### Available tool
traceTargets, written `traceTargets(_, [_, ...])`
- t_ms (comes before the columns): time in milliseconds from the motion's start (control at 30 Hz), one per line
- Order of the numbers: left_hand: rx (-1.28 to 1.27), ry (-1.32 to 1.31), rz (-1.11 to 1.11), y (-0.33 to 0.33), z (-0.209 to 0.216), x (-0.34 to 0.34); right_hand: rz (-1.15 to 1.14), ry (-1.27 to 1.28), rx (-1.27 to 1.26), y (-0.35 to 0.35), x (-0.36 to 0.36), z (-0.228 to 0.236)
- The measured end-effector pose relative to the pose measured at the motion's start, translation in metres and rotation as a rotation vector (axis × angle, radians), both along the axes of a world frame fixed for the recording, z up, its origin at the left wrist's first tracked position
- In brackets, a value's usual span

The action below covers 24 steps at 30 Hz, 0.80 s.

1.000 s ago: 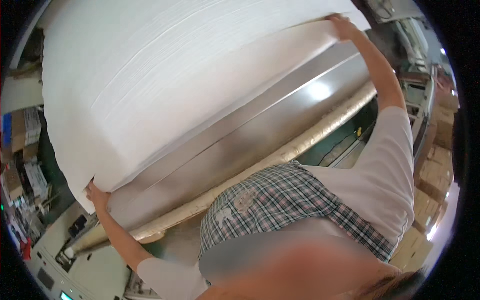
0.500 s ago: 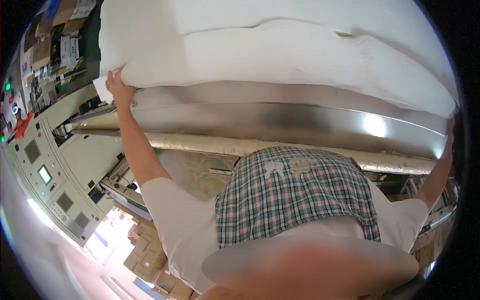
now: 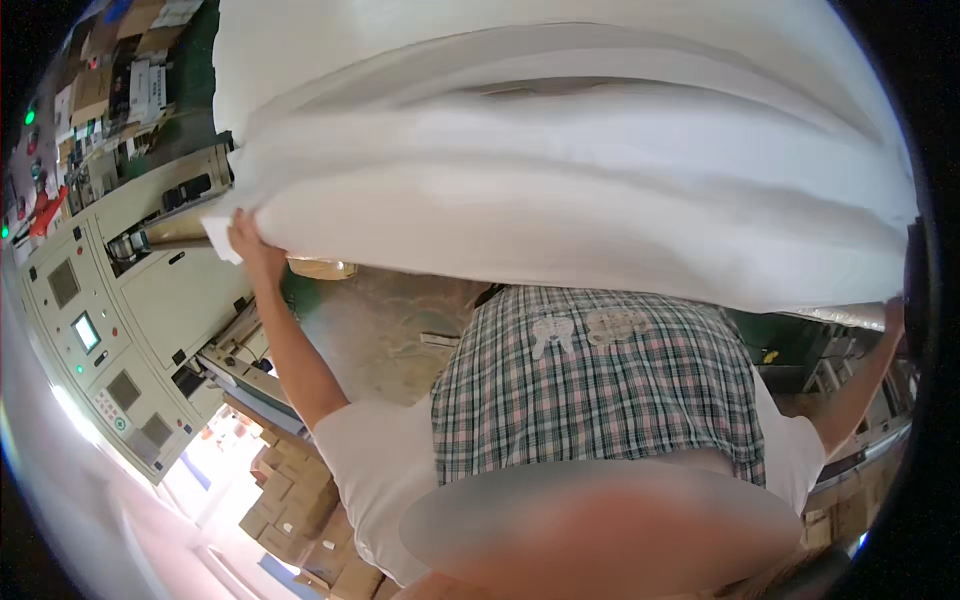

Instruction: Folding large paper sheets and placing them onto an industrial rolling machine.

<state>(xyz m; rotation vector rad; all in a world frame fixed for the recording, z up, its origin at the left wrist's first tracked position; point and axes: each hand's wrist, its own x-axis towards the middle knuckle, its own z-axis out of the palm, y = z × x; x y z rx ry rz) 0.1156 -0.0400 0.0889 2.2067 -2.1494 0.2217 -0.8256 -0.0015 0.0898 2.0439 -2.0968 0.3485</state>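
Note:
A wide white sheet spans the view in loose folds, its near edge hanging in front of my apron. Its left end is gripped by my left hand, where a small flap sticks out past the fingers. At the far right rim my right hand holds the sheet's right corner; its fingers are mostly hidden in shadow. Both arms are spread wide. The sheet covers most of the metal bar behind it, leaving a short wrapped piece of a roller beside my left wrist.
On the left stands a pale green machine cabinet with a small lit screen and buttons. Cardboard boxes are stacked at the lower left, with more boxes at the upper left. Metal rails run at the right.
Both hands have come down toward my body, drawing the white sheet's near edge with them. The sheet now hides the shiny metal surface that showed before, and new folds have formed behind.

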Motion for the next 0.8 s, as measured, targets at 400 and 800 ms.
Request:
traceTargets(400, [-0.087,-0.036,-0.101,-0.112,-0.071,0.015,-0.123,0.487,0.006,-0.050,-0.175,-0.137])
traceTargets(800, [-0.049,-0.034,0.015,-0.053,-0.040,0.010,-0.216,0.426,-0.012,0.010,-0.123,-0.094])
